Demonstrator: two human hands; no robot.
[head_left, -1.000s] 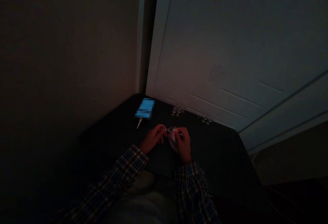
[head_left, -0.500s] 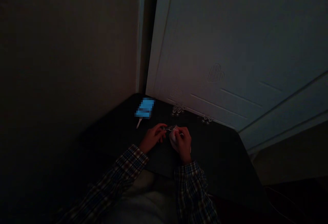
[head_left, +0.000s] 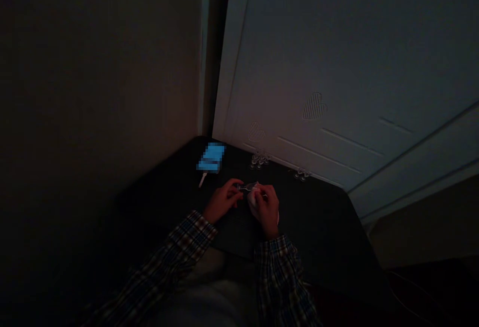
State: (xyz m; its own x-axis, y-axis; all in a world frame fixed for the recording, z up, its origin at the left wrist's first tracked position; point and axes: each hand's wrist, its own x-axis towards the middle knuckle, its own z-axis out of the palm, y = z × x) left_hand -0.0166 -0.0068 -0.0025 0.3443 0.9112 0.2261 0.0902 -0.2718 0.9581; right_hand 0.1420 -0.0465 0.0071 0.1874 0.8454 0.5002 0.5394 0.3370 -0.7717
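Light is dim in the head view: between the near and far edges of the black table (head_left: pixel 318 227), the left hand (head_left: pixel 223 202) appears to pinch one end of a small clear glassy object (head_left: pixel 247 187), while the right hand (head_left: pixel 267 206) grips a pale crumpled cloth-like wad (head_left: pixel 252 201) at its other end. Clear rounded pieces (head_left: pixel 259 160) sit along the far edge. Over the last second the hands have parted slightly, baring more of the object; the handling seems still under way.
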